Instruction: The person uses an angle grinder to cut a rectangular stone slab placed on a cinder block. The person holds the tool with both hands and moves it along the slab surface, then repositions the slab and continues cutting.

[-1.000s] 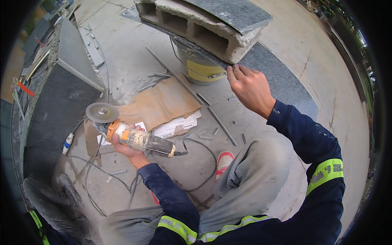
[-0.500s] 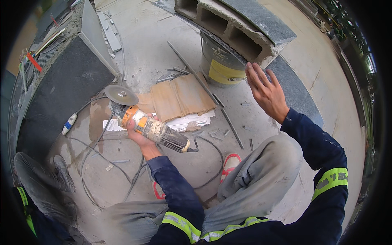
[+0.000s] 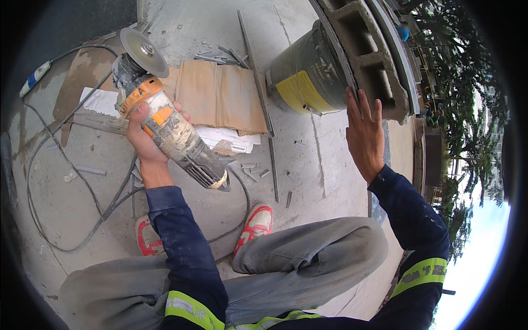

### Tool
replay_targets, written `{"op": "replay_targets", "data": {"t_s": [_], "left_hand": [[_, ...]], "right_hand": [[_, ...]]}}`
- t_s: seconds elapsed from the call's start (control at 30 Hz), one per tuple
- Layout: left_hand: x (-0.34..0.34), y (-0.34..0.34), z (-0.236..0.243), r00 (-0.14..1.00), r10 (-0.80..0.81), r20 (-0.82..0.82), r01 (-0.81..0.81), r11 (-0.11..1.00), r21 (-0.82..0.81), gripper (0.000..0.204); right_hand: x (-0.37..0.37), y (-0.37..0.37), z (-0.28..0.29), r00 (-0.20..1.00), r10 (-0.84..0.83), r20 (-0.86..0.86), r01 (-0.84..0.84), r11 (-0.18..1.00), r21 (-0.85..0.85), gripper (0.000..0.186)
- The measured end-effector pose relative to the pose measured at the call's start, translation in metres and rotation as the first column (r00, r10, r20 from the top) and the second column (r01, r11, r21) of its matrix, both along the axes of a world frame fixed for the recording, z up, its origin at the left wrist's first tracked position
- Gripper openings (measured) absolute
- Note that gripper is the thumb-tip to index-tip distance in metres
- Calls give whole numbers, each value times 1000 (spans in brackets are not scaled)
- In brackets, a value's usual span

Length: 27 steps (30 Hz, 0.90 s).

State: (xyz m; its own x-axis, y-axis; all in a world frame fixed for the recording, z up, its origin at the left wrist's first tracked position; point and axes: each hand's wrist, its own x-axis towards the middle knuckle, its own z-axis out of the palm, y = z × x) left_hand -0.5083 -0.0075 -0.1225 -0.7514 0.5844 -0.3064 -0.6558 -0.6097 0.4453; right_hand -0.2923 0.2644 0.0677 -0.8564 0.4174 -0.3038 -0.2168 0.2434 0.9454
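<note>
My left hand [image 3: 147,135] is wrapped round the body of a dusty orange-and-black angle grinder [image 3: 179,135]. Its cutting disc [image 3: 144,52] points up and away from me, and no motion blur shows on it. My right hand [image 3: 366,129] is open, fingers stretched out, with the fingertips at the edge of a thin dark slab [image 3: 336,47]. Against that slab lies a hollow concrete block [image 3: 360,33]. Below them a dark bucket [image 3: 291,60] with a yellow label props up the stack.
Flattened cardboard [image 3: 220,96] and paper lie on the concrete floor, among cut strips [image 3: 256,171] and a long thin bar [image 3: 256,77]. The grinder's cable [image 3: 41,220] loops at the left, near a blue-and-white plug connector [image 3: 36,78]. A dark panel [image 3: 71,22] stands far left.
The view has tilted and swung right, so trees and sky now show. The grinder appears closer and steeper in my left hand. My right hand stays by the slab's edge.
</note>
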Motion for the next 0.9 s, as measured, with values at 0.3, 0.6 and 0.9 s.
{"op": "replay_targets", "data": {"t_s": [0.3,0.6,0.9], "left_hand": [[-11,0,-25,990,57,129,-62,997,35,62],[-20,-9,-44,993,40,115,-40,999,-2,66],[-21,-9,-39,989,79,128,-76,997,-27,61]], "right_hand": [[-44,7,17,999,-9,-36,3,982,-187,62],[-9,-26,42,939,-207,274,261,949,-178,58],[-50,10,48,971,-19,240,90,953,-289,62]]}}
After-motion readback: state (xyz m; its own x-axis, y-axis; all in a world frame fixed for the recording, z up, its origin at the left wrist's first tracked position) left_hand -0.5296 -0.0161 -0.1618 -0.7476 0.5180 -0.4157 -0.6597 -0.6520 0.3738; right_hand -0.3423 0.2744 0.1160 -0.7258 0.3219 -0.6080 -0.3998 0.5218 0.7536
